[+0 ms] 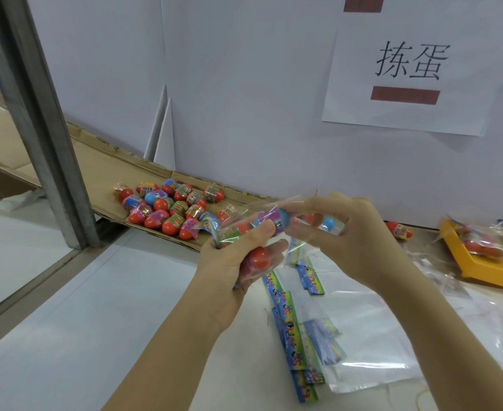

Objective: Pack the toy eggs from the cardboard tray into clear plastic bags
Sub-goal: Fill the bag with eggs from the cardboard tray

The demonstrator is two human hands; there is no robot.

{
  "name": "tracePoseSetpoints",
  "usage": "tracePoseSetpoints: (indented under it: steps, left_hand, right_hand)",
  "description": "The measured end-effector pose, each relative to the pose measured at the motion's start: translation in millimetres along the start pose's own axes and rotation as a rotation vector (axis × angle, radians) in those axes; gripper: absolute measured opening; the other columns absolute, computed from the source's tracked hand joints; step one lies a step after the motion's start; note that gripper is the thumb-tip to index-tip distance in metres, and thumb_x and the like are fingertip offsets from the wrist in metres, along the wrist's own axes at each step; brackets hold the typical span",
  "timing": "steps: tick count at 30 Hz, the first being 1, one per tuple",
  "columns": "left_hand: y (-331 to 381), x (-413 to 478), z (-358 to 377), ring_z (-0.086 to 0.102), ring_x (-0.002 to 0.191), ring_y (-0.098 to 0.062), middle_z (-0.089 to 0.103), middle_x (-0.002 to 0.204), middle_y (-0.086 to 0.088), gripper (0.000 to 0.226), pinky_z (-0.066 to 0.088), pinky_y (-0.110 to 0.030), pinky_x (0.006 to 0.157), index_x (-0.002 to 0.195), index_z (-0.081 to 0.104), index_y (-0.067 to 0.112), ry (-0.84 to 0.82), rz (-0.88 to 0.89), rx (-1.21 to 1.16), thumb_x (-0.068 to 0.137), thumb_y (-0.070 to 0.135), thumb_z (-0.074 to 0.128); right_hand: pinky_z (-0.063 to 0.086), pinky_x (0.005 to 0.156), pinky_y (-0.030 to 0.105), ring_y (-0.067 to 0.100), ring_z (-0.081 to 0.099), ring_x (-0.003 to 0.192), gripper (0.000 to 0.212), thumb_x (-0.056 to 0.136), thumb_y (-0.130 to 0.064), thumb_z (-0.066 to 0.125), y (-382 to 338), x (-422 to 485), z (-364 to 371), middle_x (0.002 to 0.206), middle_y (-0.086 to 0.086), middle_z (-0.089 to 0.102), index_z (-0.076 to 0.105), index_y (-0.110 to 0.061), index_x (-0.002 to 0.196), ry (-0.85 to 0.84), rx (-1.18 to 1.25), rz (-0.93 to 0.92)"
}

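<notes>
The clear plastic bag of red and blue toy eggs [269, 216] is up in the air just right of the flat brown cardboard tray [102, 161], held between both hands. Left hand [232, 262] is palm-up, fingers [274, 248] curled round the bag's full end. Right hand [360, 232] has its back to the camera, fingers [303, 232] pinching the other end. Loose eggs [167, 209] are piled on the tray, and empty bags [372, 336] are on the white surface [96, 307] near it.
</notes>
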State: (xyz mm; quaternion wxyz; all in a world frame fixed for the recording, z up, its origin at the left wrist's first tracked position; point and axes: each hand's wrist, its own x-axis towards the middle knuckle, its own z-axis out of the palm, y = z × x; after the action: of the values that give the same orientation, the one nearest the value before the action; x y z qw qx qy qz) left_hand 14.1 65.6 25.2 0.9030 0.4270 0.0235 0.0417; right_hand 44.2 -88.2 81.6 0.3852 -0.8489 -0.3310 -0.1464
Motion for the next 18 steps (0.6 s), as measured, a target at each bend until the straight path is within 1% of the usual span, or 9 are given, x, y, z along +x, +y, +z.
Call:
tracePoseSetpoints:
  steps: [2, 4, 6, 8, 9, 12, 14, 16, 18]
  left_hand:
    - [-0.2, -0.5, -0.1, 0.074, 0.070, -0.025, 0.076, 0.088, -0.014, 0.041, 0.060, -0.032, 0.057, 0.077, 0.078, 0.014, -0.001, 0.002, 0.023, 0.036, 0.021, 0.084]
    - [0.2, -1.2, -0.1, 0.074, 0.069, -0.025, 0.076, 0.090, -0.015, 0.055, 0.061, -0.034, 0.058, 0.090, 0.074, 0.012, 0.018, 0.008, 0.025, 0.037, 0.021, 0.084]
    - [0.8, -2.1, 0.4, 0.074, 0.069, -0.025, 0.076, 0.093, -0.014, 0.066, 0.062, -0.036, 0.062, 0.102, 0.069, 0.010, 0.033, 0.025, 0.023, 0.038, 0.021, 0.083]
    - [1.3, -2.3, 0.0, 0.074, 0.067, -0.024, 0.076, 0.090, -0.012, 0.062, 0.062, -0.035, 0.060, 0.100, 0.068, 0.011, 0.030, 0.044, 0.009, 0.041, 0.020, 0.081]
    - [1.4, -2.2, -0.4, 0.073, 0.065, -0.024, 0.076, 0.087, -0.011, 0.057, 0.061, -0.034, 0.059, 0.097, 0.069, 0.011, 0.026, 0.047, 0.005, 0.042, 0.020, 0.080]
    - [2.0, -2.1, -1.8, 0.073, 0.064, -0.024, 0.076, 0.087, -0.011, 0.062, 0.059, -0.031, 0.054, 0.100, 0.068, 0.011, 0.026, 0.059, 0.018, 0.041, 0.022, 0.080]
    - [1.7, -1.6, -3.8, 0.073, 0.067, -0.025, 0.076, 0.088, -0.012, 0.062, 0.058, -0.030, 0.054, 0.099, 0.069, 0.011, 0.021, 0.076, 0.039, 0.040, 0.023, 0.082]
    - [1.1, -1.0, -5.2, 0.074, 0.070, -0.025, 0.076, 0.090, -0.011, 0.049, 0.058, -0.030, 0.055, 0.088, 0.075, 0.015, 0.010, 0.088, 0.054, 0.041, 0.025, 0.084]
    - [-0.1, -0.4, -5.1, 0.074, 0.072, -0.025, 0.076, 0.092, -0.010, 0.038, 0.059, -0.031, 0.057, 0.080, 0.078, 0.020, 0.002, 0.091, 0.081, 0.043, 0.028, 0.084]
  right_hand:
    - [0.042, 0.090, 0.053, 0.025, 0.058, 0.084, 0.022, 0.072, -0.051, 0.062, 1.0, 0.2, -1.0, 0.085, -0.001, 0.070, 0.063, -0.051, 0.094, -0.013, 0.003, 0.001]
    - [0.042, 0.090, 0.054, 0.026, 0.057, 0.081, 0.021, 0.073, -0.049, 0.065, 1.9, 0.7, 0.0, 0.083, 0.003, 0.069, 0.060, -0.054, 0.093, -0.011, -0.013, -0.009]
    - [0.042, 0.090, 0.053, 0.030, 0.056, 0.081, 0.023, 0.075, -0.042, 0.071, 2.9, 1.1, 2.1, 0.084, 0.006, 0.068, 0.066, -0.048, 0.097, -0.011, -0.022, 0.009]
    - [0.042, 0.091, 0.052, 0.028, 0.057, 0.081, 0.025, 0.078, -0.030, 0.076, 4.4, 1.5, 3.6, 0.087, 0.005, 0.070, 0.071, -0.039, 0.101, -0.005, -0.016, 0.017]
    - [0.043, 0.091, 0.052, 0.025, 0.058, 0.080, 0.025, 0.078, -0.030, 0.076, 4.7, 1.5, 4.2, 0.087, 0.004, 0.071, 0.072, -0.038, 0.101, -0.002, -0.013, 0.010]
    - [0.042, 0.090, 0.050, 0.024, 0.059, 0.076, 0.023, 0.077, -0.035, 0.075, 5.6, 1.4, 6.6, 0.082, 0.001, 0.069, 0.072, -0.039, 0.099, -0.010, -0.065, -0.013]
    - [0.040, 0.091, 0.043, 0.026, 0.056, 0.077, 0.020, 0.077, -0.037, 0.074, 5.7, 0.8, 8.3, 0.079, 0.000, 0.067, 0.071, -0.040, 0.096, -0.002, -0.079, -0.016]
    - [0.033, 0.090, 0.034, 0.026, 0.054, 0.077, 0.021, 0.072, -0.053, 0.064, 4.6, -0.4, 8.1, 0.077, 0.000, 0.065, 0.068, -0.044, 0.091, 0.018, -0.058, -0.015]
    - [0.028, 0.088, 0.029, 0.022, 0.054, 0.079, 0.032, 0.069, -0.061, 0.051, 4.0, -1.6, 7.2, 0.078, -0.001, 0.064, 0.066, -0.047, 0.093, 0.013, -0.067, -0.006]
